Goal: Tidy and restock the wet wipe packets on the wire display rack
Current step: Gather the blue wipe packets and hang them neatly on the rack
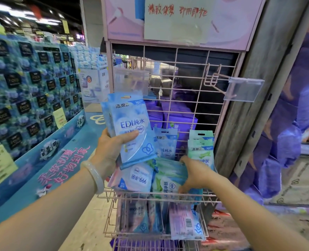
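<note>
At a pink wire display rack [177,73] in a shop aisle, my left hand [112,149] holds up a small stack of blue wet wipe packets [132,127], thumb across the front one and fingers curled behind, the printed face turned toward me; a pale bangle [94,176] sits on that wrist. My right hand [195,176] reaches down into the upper wire basket [159,194], fingers curled over the edge of a green packet [166,182] lying flat among the loose packets there, beside an upside-down blue-and-white packet [137,178]. Behind them, another blue packet [165,144] and a few mint-green packets [201,149] stand upright against the rack's grid. Higher up on the grid, an empty pink hook [217,77] carries a clear price-tag holder [244,89], and a second clear holder [132,80] hangs just above the stack I am holding. The lower basket [155,234] holds more blue and pink packets standing on end. A handwritten paper sign [177,19] is fixed to the rack's pink header, purple packs [179,120] show through the grid behind, and a blue tissue display [32,84] fills the aisle to my left.
</note>
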Motion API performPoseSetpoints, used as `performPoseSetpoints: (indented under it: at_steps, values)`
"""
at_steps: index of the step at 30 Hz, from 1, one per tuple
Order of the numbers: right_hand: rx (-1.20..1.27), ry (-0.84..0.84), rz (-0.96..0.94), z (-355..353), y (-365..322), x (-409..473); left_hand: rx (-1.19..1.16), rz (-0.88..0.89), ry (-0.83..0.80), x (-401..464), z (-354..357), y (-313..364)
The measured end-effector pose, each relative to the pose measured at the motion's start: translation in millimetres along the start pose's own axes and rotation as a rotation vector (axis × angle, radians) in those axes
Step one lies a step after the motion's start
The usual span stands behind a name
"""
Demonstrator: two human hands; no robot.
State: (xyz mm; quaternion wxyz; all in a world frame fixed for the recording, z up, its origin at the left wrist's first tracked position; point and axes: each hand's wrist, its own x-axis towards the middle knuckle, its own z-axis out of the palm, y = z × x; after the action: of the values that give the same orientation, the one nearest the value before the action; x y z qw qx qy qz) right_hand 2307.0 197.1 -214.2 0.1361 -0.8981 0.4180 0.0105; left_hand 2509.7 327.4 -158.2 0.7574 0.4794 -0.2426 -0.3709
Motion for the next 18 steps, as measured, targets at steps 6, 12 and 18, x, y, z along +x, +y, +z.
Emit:
performPoseSetpoints:
  at_steps: [6, 12, 18]
  values:
    - [0.408, 0.245, -0.025, -7.5, 35.1, -27.1, -0.037, -0.016, -0.028, 2.7, 1.4, -2.0]
    - [0.940, 0.413, 0.172, 9.4, 57.6, -45.1, -0.066, -0.016, -0.075, 2.8, 10.6, -10.1]
    - [0.392, 0.281, 0.433, 11.2, 40.1, -48.6, -0.048, -0.012, -0.097, -0.6, 12.8, -16.6]
